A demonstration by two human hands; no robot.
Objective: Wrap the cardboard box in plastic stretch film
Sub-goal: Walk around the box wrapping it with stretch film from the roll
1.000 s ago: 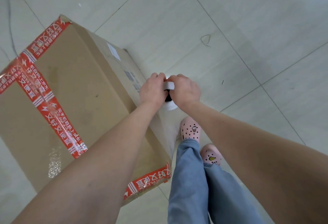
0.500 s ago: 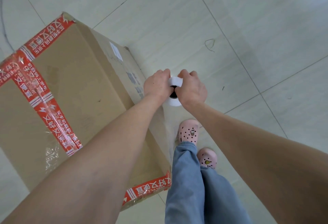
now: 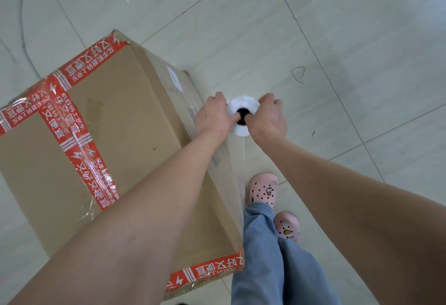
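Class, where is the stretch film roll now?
Head view, centre: the roll is gripped between the left hand and right hand, right of the cardboard box.

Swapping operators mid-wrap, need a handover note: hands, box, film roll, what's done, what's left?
Hands: the left hand and the right hand both grip the film roll, one on each side.
Roll: core end facing up, beside the long side of the cardboard box, near its far corner.
Done: film runs from the roll back along that side toward the near corner; some wrinkled film shows at the top's edge.
Left: the top is mostly bare. Likely next: carry the roll round the far corner and circle the box.
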